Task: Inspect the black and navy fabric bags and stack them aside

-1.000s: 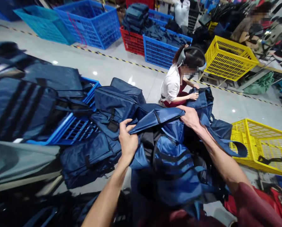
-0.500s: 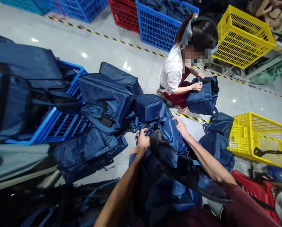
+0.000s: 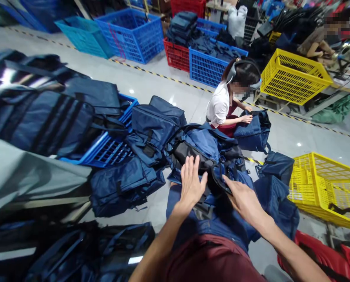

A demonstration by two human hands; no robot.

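Note:
A navy backpack [image 3: 202, 141] with black padded parts lies in front of my knees, its black padded side partly facing me. My left hand [image 3: 189, 184] is open, fingers stretched forward over the near black edge; whether the palm presses on it I cannot tell. My right hand [image 3: 245, 199] is closed on a dark, blue-edged strap [image 3: 220, 178] of this backpack, thumb on top and fingers curled beneath. Beyond it, a crouching co-worker [image 3: 222, 103] has both hands on another navy bag [image 3: 252, 131].
More navy bags [image 3: 154, 129] are piled at left, some on a blue crate [image 3: 104, 150]. To the right are navy bags [image 3: 276, 166] and a yellow crate [image 3: 316, 176]. Blue crates [image 3: 130, 33] stand behind a striped floor line. A red bag [image 3: 318, 250] lies at lower right.
The backpack has moved from my lap to farther forward and turned. My left hand has let go and spread its fingers; my right hand has closed on a strap. The view has tilted up.

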